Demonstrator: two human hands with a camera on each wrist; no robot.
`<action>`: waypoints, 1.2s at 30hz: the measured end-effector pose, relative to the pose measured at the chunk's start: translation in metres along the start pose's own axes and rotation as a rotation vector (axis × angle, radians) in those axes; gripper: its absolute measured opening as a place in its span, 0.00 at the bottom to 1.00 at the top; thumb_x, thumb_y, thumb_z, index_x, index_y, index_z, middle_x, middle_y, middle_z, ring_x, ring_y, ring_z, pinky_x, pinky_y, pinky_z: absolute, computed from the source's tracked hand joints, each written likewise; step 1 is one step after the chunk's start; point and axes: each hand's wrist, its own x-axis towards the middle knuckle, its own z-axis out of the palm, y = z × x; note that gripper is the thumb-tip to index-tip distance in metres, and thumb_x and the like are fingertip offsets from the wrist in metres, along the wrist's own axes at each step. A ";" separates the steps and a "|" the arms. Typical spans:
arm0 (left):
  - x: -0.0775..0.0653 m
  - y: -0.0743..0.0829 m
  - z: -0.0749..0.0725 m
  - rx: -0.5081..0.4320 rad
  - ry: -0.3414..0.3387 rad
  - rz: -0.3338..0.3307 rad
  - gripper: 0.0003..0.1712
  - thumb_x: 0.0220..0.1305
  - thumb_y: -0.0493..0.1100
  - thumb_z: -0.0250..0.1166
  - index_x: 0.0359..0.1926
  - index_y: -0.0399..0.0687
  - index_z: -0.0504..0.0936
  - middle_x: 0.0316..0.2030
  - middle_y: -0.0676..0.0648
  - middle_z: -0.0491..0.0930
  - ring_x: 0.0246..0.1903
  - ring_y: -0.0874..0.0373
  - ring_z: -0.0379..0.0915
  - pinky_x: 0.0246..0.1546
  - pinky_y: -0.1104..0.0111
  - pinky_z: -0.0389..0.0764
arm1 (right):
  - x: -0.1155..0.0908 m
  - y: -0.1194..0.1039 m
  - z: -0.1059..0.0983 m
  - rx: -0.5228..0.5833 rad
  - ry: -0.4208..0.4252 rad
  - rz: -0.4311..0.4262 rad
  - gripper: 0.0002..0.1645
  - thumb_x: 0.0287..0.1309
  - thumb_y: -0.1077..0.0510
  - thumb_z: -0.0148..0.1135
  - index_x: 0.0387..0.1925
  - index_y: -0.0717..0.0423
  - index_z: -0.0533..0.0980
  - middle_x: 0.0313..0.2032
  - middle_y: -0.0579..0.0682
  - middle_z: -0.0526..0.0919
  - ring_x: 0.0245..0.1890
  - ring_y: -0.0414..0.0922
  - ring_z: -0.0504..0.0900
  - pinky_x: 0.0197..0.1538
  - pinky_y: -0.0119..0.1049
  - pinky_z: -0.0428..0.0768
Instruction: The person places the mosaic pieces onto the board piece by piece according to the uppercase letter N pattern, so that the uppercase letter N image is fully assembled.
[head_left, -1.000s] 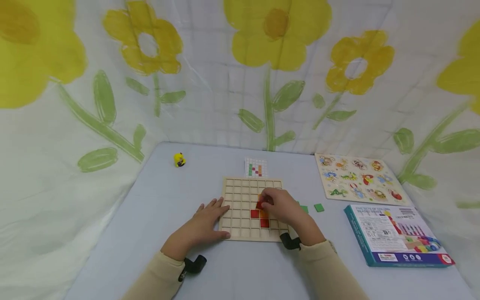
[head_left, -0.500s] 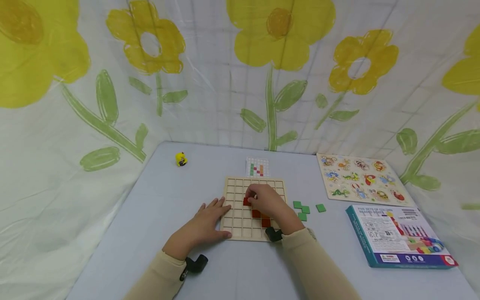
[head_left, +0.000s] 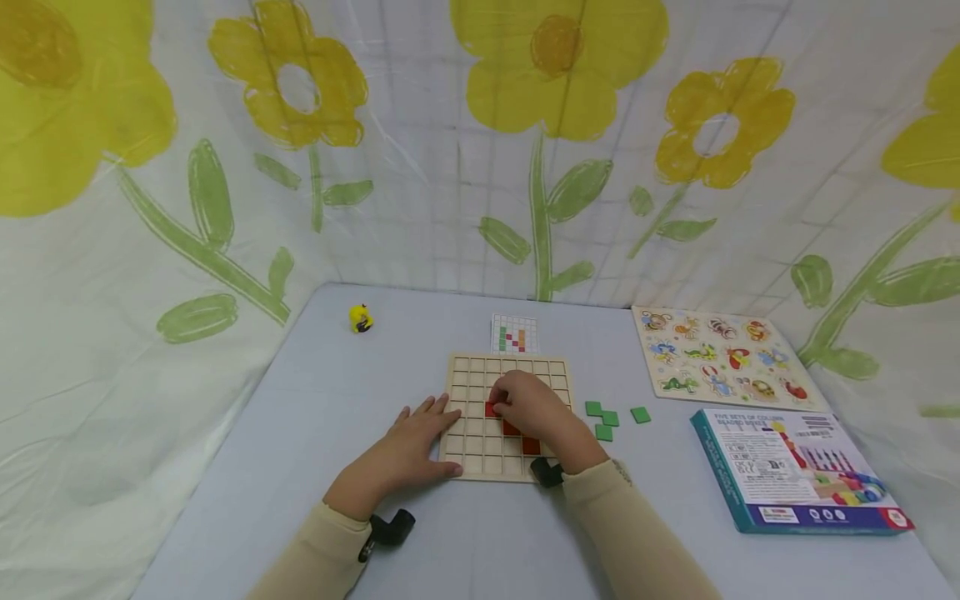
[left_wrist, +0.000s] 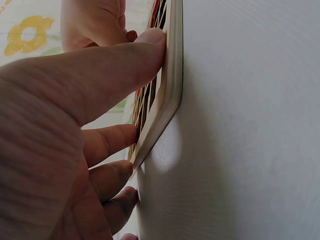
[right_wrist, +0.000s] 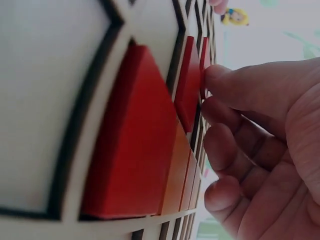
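Observation:
A wooden grid board [head_left: 471,450] lies flat on the table. My left hand [head_left: 412,442] rests at its left edge, fingers spread; in the left wrist view the thumb [left_wrist: 120,65] lies on the frame. My right hand [head_left: 536,408] is over the middle of the board, thumb and fingers pinching a red square tile [head_left: 490,409] at a grid cell. Two more red tiles [head_left: 530,446] sit in cells diagonally toward me. Orange tiles [right_wrist: 176,170] stand in a row beside the nearest red one in the right wrist view; my right hand hides them in the head view.
Several green tiles [head_left: 603,432] lie right of the board. Behind it is a card [head_left: 514,333] with a coloured grid pattern. An insect puzzle board [head_left: 712,354] and a flat toy box [head_left: 795,471] occupy the right side. A small yellow toy [head_left: 361,318] stands at back left.
My right hand has moved left with the red tile to a cell further left, then settled slightly lower there. My left hand has stayed at the board's edge.

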 end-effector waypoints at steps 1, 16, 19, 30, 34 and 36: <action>0.000 0.000 0.000 -0.001 -0.001 0.000 0.48 0.56 0.60 0.74 0.74 0.52 0.66 0.78 0.46 0.52 0.78 0.46 0.42 0.76 0.44 0.44 | 0.000 0.000 0.000 -0.004 0.001 -0.001 0.02 0.64 0.58 0.66 0.37 0.49 0.84 0.34 0.40 0.80 0.35 0.41 0.77 0.44 0.38 0.80; 0.002 0.001 0.002 0.006 -0.002 -0.014 0.48 0.56 0.60 0.74 0.75 0.53 0.66 0.78 0.46 0.52 0.78 0.47 0.41 0.76 0.45 0.44 | -0.046 0.054 -0.045 0.102 0.272 0.122 0.08 0.67 0.58 0.64 0.44 0.53 0.84 0.39 0.47 0.81 0.34 0.46 0.74 0.37 0.39 0.76; 0.002 0.001 0.002 0.014 -0.003 -0.019 0.48 0.56 0.60 0.74 0.75 0.54 0.66 0.78 0.47 0.52 0.78 0.47 0.41 0.76 0.45 0.45 | -0.061 0.075 -0.052 0.098 0.300 0.201 0.09 0.68 0.57 0.62 0.46 0.54 0.83 0.41 0.49 0.81 0.35 0.46 0.74 0.35 0.38 0.75; 0.001 -0.001 0.002 0.019 0.002 -0.014 0.49 0.57 0.61 0.73 0.75 0.54 0.65 0.79 0.47 0.52 0.78 0.47 0.42 0.76 0.45 0.45 | -0.110 0.136 -0.060 0.139 0.302 0.516 0.17 0.67 0.50 0.62 0.50 0.57 0.78 0.41 0.55 0.77 0.39 0.51 0.74 0.37 0.39 0.73; 0.001 0.000 0.002 0.018 0.003 -0.017 0.49 0.56 0.61 0.73 0.75 0.54 0.66 0.78 0.47 0.52 0.78 0.47 0.42 0.76 0.45 0.45 | -0.118 0.145 -0.057 0.141 0.286 0.565 0.22 0.65 0.49 0.64 0.52 0.60 0.77 0.42 0.57 0.76 0.40 0.52 0.73 0.38 0.41 0.72; 0.002 0.000 0.002 0.017 0.000 -0.018 0.48 0.56 0.61 0.73 0.75 0.54 0.66 0.78 0.46 0.52 0.78 0.47 0.42 0.76 0.45 0.45 | -0.120 0.147 -0.056 0.147 0.284 0.575 0.24 0.65 0.48 0.64 0.54 0.61 0.76 0.43 0.58 0.77 0.41 0.53 0.73 0.38 0.42 0.73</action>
